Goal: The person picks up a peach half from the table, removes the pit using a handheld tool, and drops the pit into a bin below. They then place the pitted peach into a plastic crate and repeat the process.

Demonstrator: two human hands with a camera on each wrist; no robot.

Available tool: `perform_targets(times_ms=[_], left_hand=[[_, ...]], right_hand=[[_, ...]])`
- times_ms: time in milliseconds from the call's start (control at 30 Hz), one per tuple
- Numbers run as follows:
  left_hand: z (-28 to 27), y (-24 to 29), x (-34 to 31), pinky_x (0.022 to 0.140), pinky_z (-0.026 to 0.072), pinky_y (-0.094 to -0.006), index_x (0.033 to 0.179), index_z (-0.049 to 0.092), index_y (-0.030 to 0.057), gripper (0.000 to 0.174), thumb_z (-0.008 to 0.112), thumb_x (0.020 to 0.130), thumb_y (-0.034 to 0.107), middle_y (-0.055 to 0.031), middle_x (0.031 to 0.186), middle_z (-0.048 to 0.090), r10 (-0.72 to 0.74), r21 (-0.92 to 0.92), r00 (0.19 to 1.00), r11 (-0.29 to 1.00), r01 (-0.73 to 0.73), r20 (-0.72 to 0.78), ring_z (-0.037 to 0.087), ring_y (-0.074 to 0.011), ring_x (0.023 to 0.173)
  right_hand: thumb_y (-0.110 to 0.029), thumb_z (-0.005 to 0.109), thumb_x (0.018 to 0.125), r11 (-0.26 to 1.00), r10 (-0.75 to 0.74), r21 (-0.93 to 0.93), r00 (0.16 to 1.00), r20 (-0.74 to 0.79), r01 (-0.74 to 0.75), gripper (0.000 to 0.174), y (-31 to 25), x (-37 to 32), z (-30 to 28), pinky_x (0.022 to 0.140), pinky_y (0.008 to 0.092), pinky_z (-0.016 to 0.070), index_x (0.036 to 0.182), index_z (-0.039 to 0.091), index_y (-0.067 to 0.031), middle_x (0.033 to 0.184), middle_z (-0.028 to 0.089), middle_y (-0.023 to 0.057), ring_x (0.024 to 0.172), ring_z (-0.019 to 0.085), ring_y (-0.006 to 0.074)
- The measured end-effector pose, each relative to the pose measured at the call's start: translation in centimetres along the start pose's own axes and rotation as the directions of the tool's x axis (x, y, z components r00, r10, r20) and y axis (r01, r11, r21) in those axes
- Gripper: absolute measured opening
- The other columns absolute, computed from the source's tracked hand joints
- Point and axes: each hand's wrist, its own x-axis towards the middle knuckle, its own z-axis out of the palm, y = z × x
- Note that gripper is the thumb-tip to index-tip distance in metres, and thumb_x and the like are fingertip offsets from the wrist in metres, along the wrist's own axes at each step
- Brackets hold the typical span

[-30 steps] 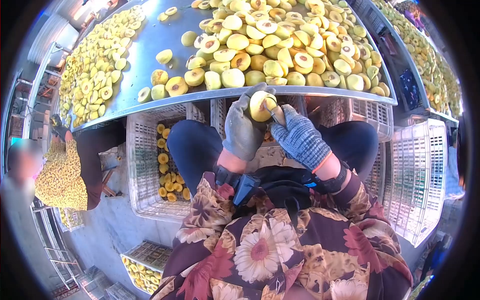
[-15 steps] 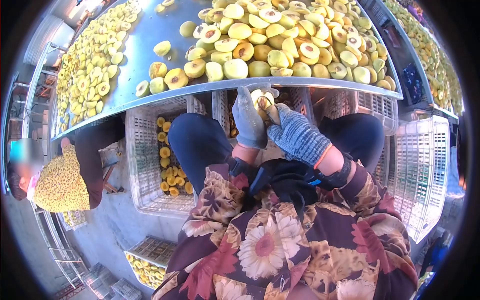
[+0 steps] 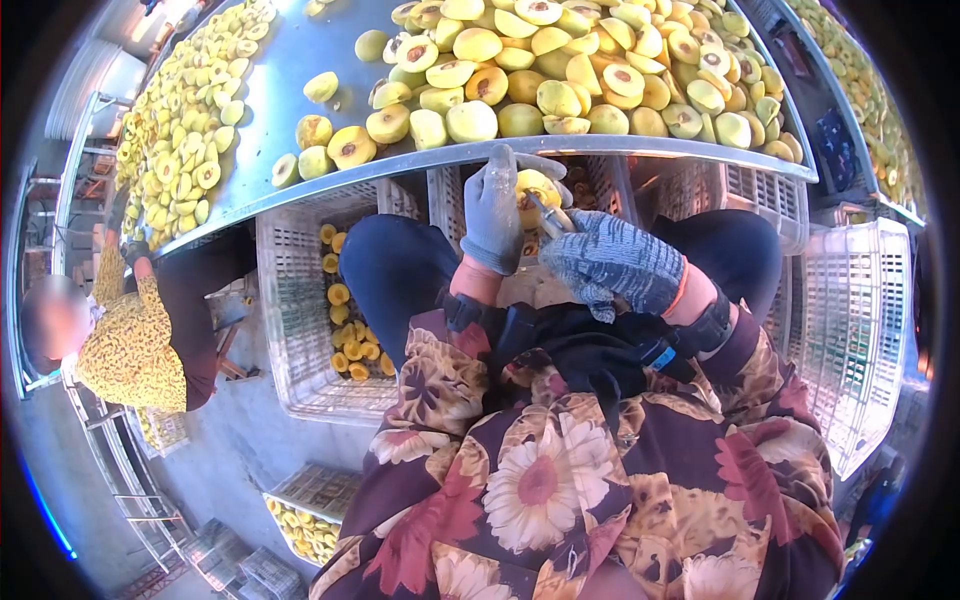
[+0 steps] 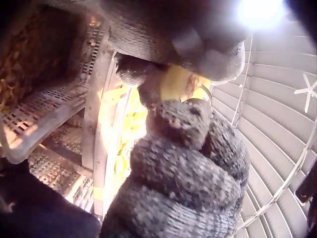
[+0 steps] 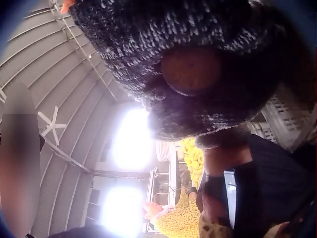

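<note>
In the head view, my left hand (image 3: 492, 212), in a grey glove, holds a yellow fruit half (image 3: 538, 188) just below the table's front edge. My right hand (image 3: 622, 262), in a blue-grey knit glove, grips a tool whose metal end (image 3: 540, 207) meets the fruit's cut face. The left wrist view has the fruit (image 4: 173, 83) between the left glove (image 4: 168, 42) above and the knit right glove (image 4: 183, 168) below, a thin curved metal blade (image 4: 208, 91) at its side. A round brown handle end (image 5: 192, 70) pokes from the right fist (image 5: 148, 44) in the right wrist view.
Halved fruit (image 3: 470, 122) is heaped on the metal table (image 3: 275, 110). Beneath it stand plastic crates, one at the left (image 3: 285, 330) holding hollowed halves, another at the right (image 3: 850, 340). A person in a yellow patterned top (image 3: 135, 350) sits at the left.
The fruit has turned in my left hand, its cut face now showing around the tool's tip. My right hand has shifted slightly right. The head view has moved a little; the person at the left has changed posture.
</note>
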Motion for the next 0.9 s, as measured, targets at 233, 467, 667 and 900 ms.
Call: perform_targets(times_ms=[233, 467, 667, 900], left_hand=[[0.9, -1.6, 0.0, 0.069, 0.0525, -0.0292, 0.103, 0.059, 0.0008, 0.031, 0.047, 0.097, 0.029, -0.0065, 0.080, 0.070, 0.238, 0.195, 0.959, 0.959, -0.207, -0.153, 0.066, -0.0187, 0.073], [0.8, -0.9, 0.4, 0.061, 0.0545, -0.0291, 0.089, 0.062, -0.0060, 0.053, 0.034, 0.102, 0.037, -0.0147, 0.082, 0.066, -0.095, -0.047, 0.990, 0.995, 0.091, -0.104, 0.065, -0.0207, 0.064], [1.1, -1.7, 0.7, 0.059, 0.0541, -0.0289, 0.092, 0.061, -0.0045, 0.056, 0.036, 0.100, 0.044, -0.0154, 0.080, 0.066, -0.066, -0.074, 0.990, 0.996, 0.057, -0.123, 0.064, -0.0214, 0.063], [1.9, -1.3, 1.2, 0.055, 0.0531, -0.0282, 0.106, 0.054, -0.0002, 0.063, 0.032, 0.096, 0.058, -0.0172, 0.083, 0.066, -0.363, -0.470, 0.924, 0.841, 0.267, -0.124, 0.063, -0.0184, 0.062]], right_hand=[[-0.014, 0.053, 0.093, 0.959, 0.027, 0.274, 0.984, 0.177, -0.075, 0.016, 0.6, -0.1, -0.9, 0.039, 0.0212, 0.0380, 0.103, 0.059, -0.0027, 0.067, 0.053, -0.0012, 0.045, 0.048, 0.0073], [-0.024, 0.059, 0.091, 0.978, 0.060, 0.193, 0.989, 0.134, -0.086, 0.020, 1.0, 0.2, -1.5, 0.037, 0.0235, 0.0370, 0.096, 0.060, -0.0044, 0.066, 0.054, 0.0008, 0.044, 0.048, 0.0087], [-0.017, 0.056, 0.092, 0.940, 0.060, 0.320, 0.981, 0.186, -0.118, 0.019, 1.7, 0.4, -2.2, 0.040, 0.0207, 0.0369, 0.103, 0.060, -0.0020, 0.069, 0.054, 0.0000, 0.047, 0.049, 0.0074], [-0.019, 0.058, 0.092, 0.794, 0.102, 0.529, 0.924, 0.368, -0.298, 0.015, 3.1, 0.4, -2.6, 0.037, 0.0210, 0.0363, 0.098, 0.056, -0.0060, 0.065, 0.050, -0.0030, 0.044, 0.045, 0.0049]])
